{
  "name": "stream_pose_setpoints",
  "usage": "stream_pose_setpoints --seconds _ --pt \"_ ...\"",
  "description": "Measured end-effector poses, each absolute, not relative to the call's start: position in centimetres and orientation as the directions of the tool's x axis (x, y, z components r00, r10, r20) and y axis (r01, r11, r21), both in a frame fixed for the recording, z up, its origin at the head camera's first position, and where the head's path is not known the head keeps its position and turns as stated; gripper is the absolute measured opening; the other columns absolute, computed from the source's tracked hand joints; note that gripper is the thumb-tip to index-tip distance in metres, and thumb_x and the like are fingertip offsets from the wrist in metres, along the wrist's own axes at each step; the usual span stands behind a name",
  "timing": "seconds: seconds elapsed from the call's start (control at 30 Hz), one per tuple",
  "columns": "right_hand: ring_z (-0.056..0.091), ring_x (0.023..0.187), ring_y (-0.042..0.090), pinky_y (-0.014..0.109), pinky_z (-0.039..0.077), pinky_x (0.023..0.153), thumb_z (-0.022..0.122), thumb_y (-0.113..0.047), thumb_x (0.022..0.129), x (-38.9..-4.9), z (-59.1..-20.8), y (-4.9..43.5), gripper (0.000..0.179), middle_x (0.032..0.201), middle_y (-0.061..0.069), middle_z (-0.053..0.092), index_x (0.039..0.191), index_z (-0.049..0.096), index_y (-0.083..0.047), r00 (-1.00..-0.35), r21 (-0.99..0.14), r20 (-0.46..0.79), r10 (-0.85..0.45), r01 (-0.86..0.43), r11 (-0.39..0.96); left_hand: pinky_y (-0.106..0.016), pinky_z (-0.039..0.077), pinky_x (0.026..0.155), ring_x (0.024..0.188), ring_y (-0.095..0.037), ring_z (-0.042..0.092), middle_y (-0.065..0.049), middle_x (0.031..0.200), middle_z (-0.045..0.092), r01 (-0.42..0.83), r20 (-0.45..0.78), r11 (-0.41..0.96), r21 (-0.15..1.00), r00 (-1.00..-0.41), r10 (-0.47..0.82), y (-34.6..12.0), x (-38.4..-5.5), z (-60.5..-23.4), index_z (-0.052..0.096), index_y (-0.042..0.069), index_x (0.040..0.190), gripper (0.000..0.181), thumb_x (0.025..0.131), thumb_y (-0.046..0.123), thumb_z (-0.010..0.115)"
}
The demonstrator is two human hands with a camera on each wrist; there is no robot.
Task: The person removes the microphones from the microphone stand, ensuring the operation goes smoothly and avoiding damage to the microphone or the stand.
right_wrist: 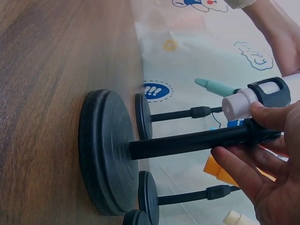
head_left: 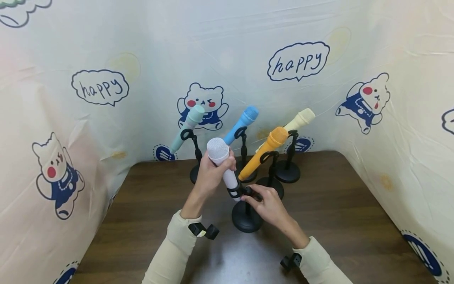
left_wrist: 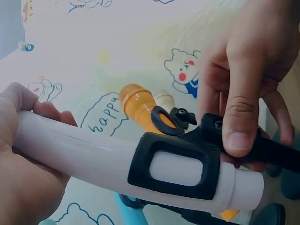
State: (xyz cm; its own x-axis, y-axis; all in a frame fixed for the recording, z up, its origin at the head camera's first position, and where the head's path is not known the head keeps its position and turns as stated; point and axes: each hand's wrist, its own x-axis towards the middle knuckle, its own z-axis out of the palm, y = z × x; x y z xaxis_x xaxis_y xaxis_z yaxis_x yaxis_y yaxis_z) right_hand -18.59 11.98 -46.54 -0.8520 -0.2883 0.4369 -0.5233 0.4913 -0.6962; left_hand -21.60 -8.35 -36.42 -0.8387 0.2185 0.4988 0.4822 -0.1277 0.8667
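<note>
My left sleeve (head_left: 172, 246) and right sleeve (head_left: 319, 258) are long and cream-coloured, each ending at the wrist. Near each sleeve end I wear a small, angular black camera: the left camera (head_left: 212, 232) sits beside a pale patch; the right camera (head_left: 286, 263) is similarly blocky. My left hand (head_left: 211, 171) and right hand (head_left: 267, 205) are bare.

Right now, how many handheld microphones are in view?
5: the white mesh-headed microphone in the left hand; beyond it, left to right, the mint-green microphone, sky-blue microphone, orange microphone and pale-yellow microphone. The orange one partly covers the pale-yellow one.
</note>
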Motion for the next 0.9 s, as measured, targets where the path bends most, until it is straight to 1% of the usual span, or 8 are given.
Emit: stream_pose_setpoints --seconds 0.13,0.2,0.27,0.33,0.43,0.53,0.7,0.9 --pt "0.070 0.080 0.005 0.025 0.063 0.072 0.081 -0.020 0.097 -18.6 -46.6 11.9 0.018 0.101 -0.001 0.080 0.112 0.078 -0.012 -0.852 -0.699 0.429 -0.300 -0.524 0.486 -0.034 0.057 0.091 0.082 -0.016 0.063 0.003 0.094 0.064 0.481 0.500 -0.138 0.866 -0.842 0.202 -8.7 -21.5 -36.0 0.049 -0.006 0.129 0.029 0.103 0.001 0.060" --pt "0.071 0.081 0.007 0.027 0.064 0.073 0.080 -0.021 0.097 -18.6 -46.6 11.9 0.017 0.101 0.000 0.080 0.112 0.078 -0.013 -0.851 -0.701 0.427 -0.306 -0.525 0.483 -0.033 0.058 0.089 0.080 -0.016 0.064 0.002 0.093 0.065 0.476 0.503 -0.175 0.862 -0.846 0.177 -8.9 -21.5 -35.3 0.052 -0.001 0.126 0.025 0.102 0.002 0.061" --pt "0.072 0.080 0.010 0.027 0.064 0.072 0.080 -0.021 0.097 -18.7 -46.6 11.9 0.016 0.101 0.000 0.080 0.111 0.078 -0.013 -0.848 -0.701 0.429 -0.310 -0.529 0.478 -0.032 0.058 0.084 0.076 -0.016 0.063 0.001 0.089 0.065 0.471 0.519 -0.277 0.838 -0.844 0.134 -9.4 -21.6 -33.9 0.056 0.006 0.119 0.019 0.101 0.002 0.061" --pt "0.073 0.081 0.011 0.027 0.064 0.074 0.080 -0.021 0.097 -18.8 -46.6 11.9 0.016 0.101 0.000 0.081 0.111 0.078 -0.013 -0.846 -0.698 0.432 -0.311 -0.533 0.478 -0.030 0.058 0.077 0.071 -0.016 0.062 -0.002 0.084 0.064 0.492 0.561 -0.405 0.770 -0.825 0.064 -10.4 -21.8 -31.9 0.057 0.008 0.113 0.016 0.099 0.001 0.060" --pt "0.074 0.082 0.012 0.027 0.065 0.076 0.080 -0.020 0.097 -18.8 -46.4 12.1 0.017 0.102 0.000 0.081 0.112 0.078 -0.013 -0.847 -0.696 0.435 -0.306 -0.532 0.483 -0.028 0.058 0.069 0.067 -0.014 0.061 -0.003 0.080 0.062 0.549 0.630 -0.527 0.649 -0.776 -0.032 -12.1 -22.0 -28.9 0.055 0.008 0.111 0.018 0.096 0.000 0.061" --pt "0.073 0.081 0.010 0.027 0.065 0.076 0.081 -0.019 0.096 -18.7 -46.3 12.2 0.018 0.102 0.001 0.081 0.112 0.078 -0.012 -0.849 -0.694 0.440 -0.294 -0.529 0.489 -0.028 0.060 0.070 0.067 -0.014 0.062 -0.004 0.083 0.062 0.591 0.662 -0.516 0.619 -0.747 -0.062 -13.5 -21.8 -27.4 0.052 0.006 0.117 0.024 0.096 0.003 0.063" --pt "0.070 0.078 0.009 0.027 0.063 0.072 0.081 -0.021 0.096 -18.6 -46.4 12.2 0.019 0.100 0.001 0.081 0.112 0.078 -0.012 -0.847 -0.693 0.440 -0.297 -0.531 0.488 -0.029 0.060 0.074 0.070 -0.014 0.064 -0.004 0.086 0.062 0.590 0.648 -0.458 0.665 -0.760 -0.037 -14.4 -21.3 -27.6 0.051 0.007 0.121 0.026 0.097 0.002 0.060" --pt "0.068 0.074 0.011 0.030 0.062 0.065 0.081 -0.022 0.096 -18.7 -46.6 12.1 0.019 0.097 0.000 0.080 0.112 0.077 -0.012 -0.843 -0.686 0.443 -0.306 -0.539 0.489 -0.030 0.062 0.075 0.074 -0.016 0.066 -0.005 0.088 0.062 0.573 0.635 -0.448 0.687 -0.772 -0.015 -14.9 -21.8 -28.4 0.053 0.007 0.121 0.023 0.099 0.002 0.058"
